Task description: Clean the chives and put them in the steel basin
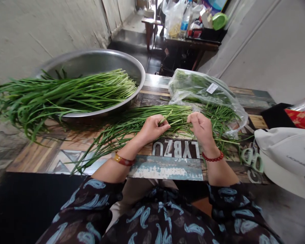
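Note:
My left hand is closed, with thumb and fingers pinching garlic chives whose pale stem ends poke out past the fingertips. A short gap to the right, my right hand is closed with its fingertips pressed together; what it pinches, if anything, is too small to make out. Under and behind both hands a loose pile of garlic chives lies across the table. More garlic chives fill a large metal basin at the left, their leaves hanging over its rim.
Behind my right hand lies a clear plastic bag with greens inside. Scattered trimmings lie below it. Green-handled scissors and a white cap are at the right of the wooden table. A cluttered bench stands farther back.

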`<action>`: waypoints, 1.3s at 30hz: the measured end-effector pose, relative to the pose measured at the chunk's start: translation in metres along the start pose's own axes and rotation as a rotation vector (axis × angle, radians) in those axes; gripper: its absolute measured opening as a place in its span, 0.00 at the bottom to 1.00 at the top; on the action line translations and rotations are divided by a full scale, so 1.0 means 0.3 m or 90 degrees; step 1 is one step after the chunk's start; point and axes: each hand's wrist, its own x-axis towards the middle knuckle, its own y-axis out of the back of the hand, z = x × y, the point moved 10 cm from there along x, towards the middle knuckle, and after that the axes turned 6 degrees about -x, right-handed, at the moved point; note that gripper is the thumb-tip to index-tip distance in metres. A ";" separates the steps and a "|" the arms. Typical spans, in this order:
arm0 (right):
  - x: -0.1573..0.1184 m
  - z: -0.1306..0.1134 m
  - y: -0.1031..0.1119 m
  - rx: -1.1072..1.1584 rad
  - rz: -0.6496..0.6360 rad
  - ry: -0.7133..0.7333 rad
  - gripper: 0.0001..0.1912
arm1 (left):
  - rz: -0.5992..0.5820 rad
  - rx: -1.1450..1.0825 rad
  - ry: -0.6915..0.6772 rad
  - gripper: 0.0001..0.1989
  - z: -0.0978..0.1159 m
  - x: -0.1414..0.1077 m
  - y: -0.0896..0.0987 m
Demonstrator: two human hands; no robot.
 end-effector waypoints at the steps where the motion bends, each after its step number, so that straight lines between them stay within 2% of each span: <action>1: -0.003 -0.017 -0.012 -0.023 -0.011 0.014 0.15 | -0.002 0.000 0.000 0.08 0.002 0.000 -0.002; 4: -0.008 -0.062 -0.033 -0.063 -0.015 0.072 0.08 | -0.010 0.007 -0.003 0.08 0.006 0.001 -0.007; 7: -0.009 -0.079 -0.040 -0.082 -0.007 0.107 0.09 | -0.013 0.014 -0.012 0.08 0.008 0.000 -0.012; 9: -0.008 -0.046 -0.044 -0.036 -0.004 0.058 0.09 | -0.013 0.015 -0.020 0.08 0.010 -0.001 -0.014; 14: -0.025 0.082 -0.100 0.232 0.003 -0.152 0.11 | -0.014 0.011 -0.035 0.08 0.018 -0.002 -0.020; 17: -0.027 0.108 -0.118 0.337 0.020 -0.198 0.12 | -0.017 0.017 -0.044 0.08 0.021 -0.001 -0.020; 20: -0.017 0.124 -0.091 0.397 0.050 -0.212 0.15 | -0.021 0.033 -0.049 0.08 0.018 -0.002 -0.021; 23: -0.004 0.110 -0.033 0.353 0.079 -0.161 0.18 | -0.016 0.043 -0.055 0.08 0.013 -0.001 -0.019; 26: -0.001 0.051 0.004 0.175 0.073 -0.059 0.19 | -0.022 0.053 -0.064 0.09 0.014 -0.001 -0.025; 30: -0.008 -0.038 -0.035 -0.029 0.000 0.070 0.06 | -0.023 0.065 -0.076 0.09 0.020 -0.001 -0.029; 32: -0.012 -0.072 -0.057 -0.066 -0.021 0.123 0.05 | -0.019 0.065 -0.079 0.09 0.022 -0.001 -0.026; 36: -0.014 -0.091 -0.071 -0.040 -0.019 0.131 0.08 | -0.023 0.051 -0.074 0.07 0.022 0.000 -0.027; 39: -0.018 -0.064 -0.094 0.034 -0.038 0.064 0.07 | -0.026 0.018 -0.059 0.08 0.018 0.000 -0.027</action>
